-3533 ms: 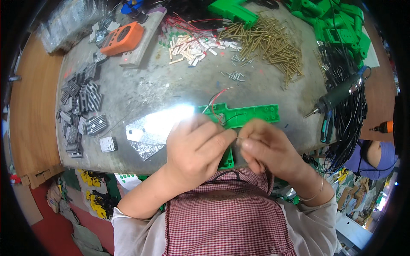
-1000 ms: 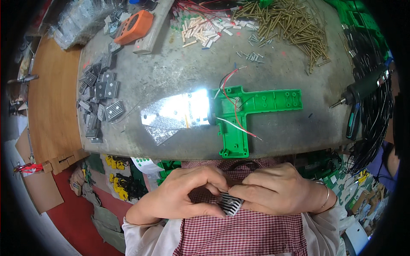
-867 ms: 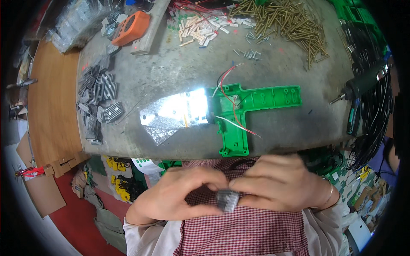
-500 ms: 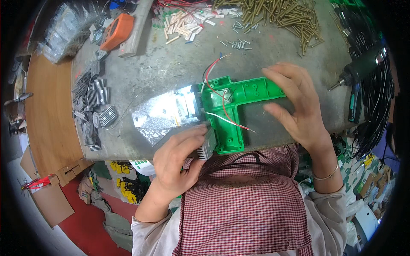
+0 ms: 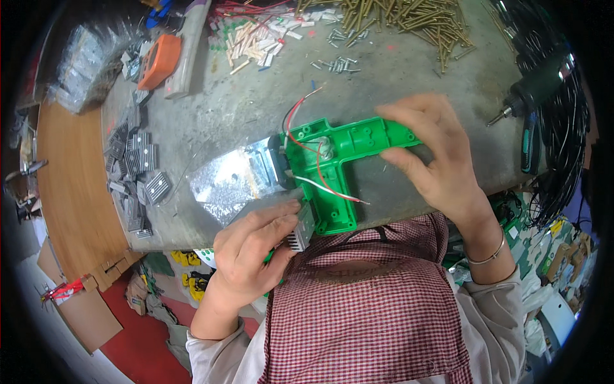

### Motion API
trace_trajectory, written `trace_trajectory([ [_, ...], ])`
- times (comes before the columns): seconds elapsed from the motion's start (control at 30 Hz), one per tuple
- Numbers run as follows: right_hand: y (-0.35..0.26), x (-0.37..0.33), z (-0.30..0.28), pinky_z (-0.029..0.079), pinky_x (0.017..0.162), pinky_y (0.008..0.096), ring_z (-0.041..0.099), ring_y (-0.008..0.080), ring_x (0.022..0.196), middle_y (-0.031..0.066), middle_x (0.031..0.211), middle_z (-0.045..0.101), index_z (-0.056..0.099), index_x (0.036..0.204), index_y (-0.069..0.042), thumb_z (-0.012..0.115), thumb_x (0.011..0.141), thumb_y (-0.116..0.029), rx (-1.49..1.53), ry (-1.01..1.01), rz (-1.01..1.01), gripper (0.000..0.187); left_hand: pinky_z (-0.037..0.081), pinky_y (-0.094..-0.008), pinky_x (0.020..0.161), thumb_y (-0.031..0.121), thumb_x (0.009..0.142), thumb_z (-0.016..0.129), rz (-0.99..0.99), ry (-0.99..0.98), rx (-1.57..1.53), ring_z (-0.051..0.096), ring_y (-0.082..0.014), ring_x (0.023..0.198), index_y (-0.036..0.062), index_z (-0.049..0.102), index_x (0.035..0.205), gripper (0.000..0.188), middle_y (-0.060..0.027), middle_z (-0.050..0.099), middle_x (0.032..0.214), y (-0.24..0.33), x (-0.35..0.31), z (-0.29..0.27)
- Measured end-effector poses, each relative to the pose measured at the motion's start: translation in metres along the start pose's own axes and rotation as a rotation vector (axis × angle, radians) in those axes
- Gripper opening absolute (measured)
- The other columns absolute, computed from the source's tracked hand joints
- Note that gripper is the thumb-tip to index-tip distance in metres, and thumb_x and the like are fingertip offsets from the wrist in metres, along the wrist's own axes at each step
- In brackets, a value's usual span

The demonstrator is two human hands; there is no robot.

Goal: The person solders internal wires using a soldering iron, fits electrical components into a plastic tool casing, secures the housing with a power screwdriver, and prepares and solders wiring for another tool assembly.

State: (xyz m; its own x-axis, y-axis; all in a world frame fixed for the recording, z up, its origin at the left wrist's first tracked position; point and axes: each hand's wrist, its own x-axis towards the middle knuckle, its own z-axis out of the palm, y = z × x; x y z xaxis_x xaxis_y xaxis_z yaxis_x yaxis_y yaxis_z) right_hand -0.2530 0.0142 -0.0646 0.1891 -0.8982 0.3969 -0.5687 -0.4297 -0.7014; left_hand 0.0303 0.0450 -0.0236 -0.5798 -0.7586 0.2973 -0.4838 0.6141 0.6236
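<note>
Ribbed block in the left hand, right hand about the green handle

The grey ribbed block (image 5: pixel 306 225) is in the left hand (image 5: pixel 252 246), at the near edge of the bench (image 5: pixel 224 105), just beside the lower left side of the green housing (image 5: pixel 334 216); I cannot tell whether the two touch. The left grip is closed on the block, fingers over its upper side and thumb below. The right hand (image 5: pixel 441 150) spreads its grip to about the handle's width, fingers by the upper edge and thumb by the lower; whether it presses on the plastic cannot be told.

The block looks like metal: probably stiff, fairly heavy for its size, and best pinched by its sides, since the fins give little flat surface. The housing seems light, rigid plastic, safest held by the handle. The thin red and white wires (image 5: pixel 319 168) look the most fragile part and are better left untouched. The shiny plate (image 5: pixel 233 176) joined at the housing's left end looks smooth and slippery.

A second earlier, both hands had the block over the apron (image 5: pixel 358 307) and the housing lay untouched. Now the left hand alone carries the block, and the right is at the handle.
</note>
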Motion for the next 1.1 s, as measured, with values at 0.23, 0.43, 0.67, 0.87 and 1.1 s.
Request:
trace_trajectory([
  [0.23,0.0,0.0,0.0,0.048,0.078,0.0379,0.056,0.0282,0.09,0.0093,0.099,0.06,0.067,0.111,-0.006,0.078,0.074,-0.011,0.037,-0.001,0.007,0.039,0.057,-0.0349,0.066,-0.005,0.059,0.072,-0.054,-0.037,0.153,0.071,-0.0308,0.082,-0.0015,0.059,0.11,0.053,-0.0199,0.07,0.103,0.011,-0.004,-0.004],
  [0.43,0.0,-0.001,0.0,0.048,0.078,0.0377,0.056,0.028,0.089,0.0093,0.098,0.06,0.067,0.112,-0.006,0.079,0.072,-0.011,0.035,0.018,0.002,0.041,0.057,-0.036,0.066,-0.006,0.059,0.074,-0.028,-0.09,0.133,0.071,-0.0313,0.082,-0.0021,0.06,0.11,0.053,-0.0201,0.07,0.102,0.008,0.001,0.0],
  [0.67,0.0,0.0,0.001,0.048,0.078,0.0381,0.056,0.0284,0.089,0.0094,0.098,0.06,0.067,0.111,-0.007,0.079,0.072,-0.012,0.031,-0.004,0.0,0.042,0.056,-0.0379,0.075,-0.007,0.065,0.074,0.0,0.017,0.213,0.07,-0.0334,0.09,-0.0033,0.06,0.114,0.051,-0.0204,0.068,0.109,0.002,-0.012,0.015],
  [0.87,0.005,-0.001,-0.005,0.048,0.08,0.0393,0.057,0.0294,0.092,0.0097,0.1,0.061,0.066,0.112,-0.007,0.078,0.075,-0.016,-0.049,0.0,-0.019,0.04,0.046,-0.0406,0.097,-0.001,0.082,0.06,0.138,0.094,0.404,0.068,-0.0281,0.107,0.0026,0.068,0.112,0.031,-0.0122,0.069,0.12,-0.004,-0.033,0.024],
  [1.1,-0.001,0.003,-0.052,0.046,0.096,0.0437,0.055,0.0328,0.115,0.0121,0.121,0.06,0.064,0.119,-0.008,0.077,0.079,-0.022,-0.135,0.099,-0.067,0.045,0.041,-0.0478,0.106,0.004,0.092,0.053,-0.137,0.25,0.387,0.056,-0.0411,0.123,-0.0045,0.055,0.132,0.04,-0.0245,0.058,0.133,-0.011,-0.014,-0.036],
])
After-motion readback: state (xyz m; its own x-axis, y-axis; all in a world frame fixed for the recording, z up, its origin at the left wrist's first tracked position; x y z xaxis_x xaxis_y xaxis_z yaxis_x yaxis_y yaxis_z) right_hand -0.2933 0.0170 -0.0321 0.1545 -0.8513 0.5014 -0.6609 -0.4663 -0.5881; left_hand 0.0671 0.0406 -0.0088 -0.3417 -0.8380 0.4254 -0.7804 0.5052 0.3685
